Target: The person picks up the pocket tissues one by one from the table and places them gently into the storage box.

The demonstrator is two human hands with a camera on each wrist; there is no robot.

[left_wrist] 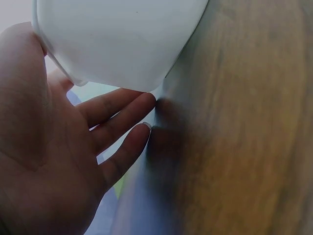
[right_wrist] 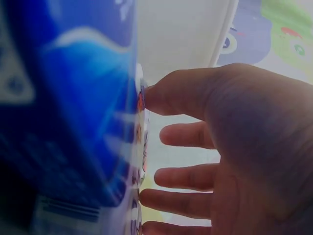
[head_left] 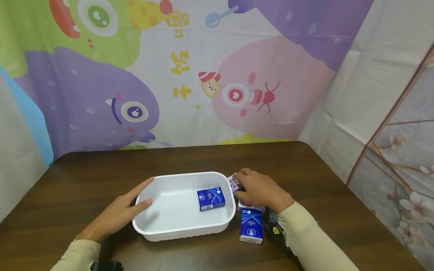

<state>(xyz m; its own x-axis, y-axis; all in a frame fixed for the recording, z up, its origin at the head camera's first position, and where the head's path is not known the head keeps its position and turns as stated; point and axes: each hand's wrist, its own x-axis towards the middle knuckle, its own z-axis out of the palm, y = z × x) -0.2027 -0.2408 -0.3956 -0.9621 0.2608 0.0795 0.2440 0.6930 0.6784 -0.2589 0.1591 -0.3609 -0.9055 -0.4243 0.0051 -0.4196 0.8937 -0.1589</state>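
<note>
A white plastic tray (head_left: 179, 226) with raised sides has a small blue box (head_left: 211, 198) lying at its right end. At the tray's left end is my left hand (head_left: 118, 212), its thumb over the rim and its other fingers extended along the outside. My right hand (head_left: 259, 190) reaches over a small patterned packet (head_left: 234, 183) beside the tray's right end, thumb and fingertips close to it. In the right wrist view the fingers (right_wrist: 186, 176) look nearly straight and spread. Another patterned packet (head_left: 251, 206) lies partly hidden below that hand, behind a second blue box (head_left: 251, 226).
Everything stands on a dark brown wooden table (head_left: 152, 162). A dark object with a yellow mark (head_left: 275, 229) shows by the right sleeve. Behind the table hangs a cartoon-printed curtain (head_left: 190, 124); a pale curtain (head_left: 352, 86) borders the right side.
</note>
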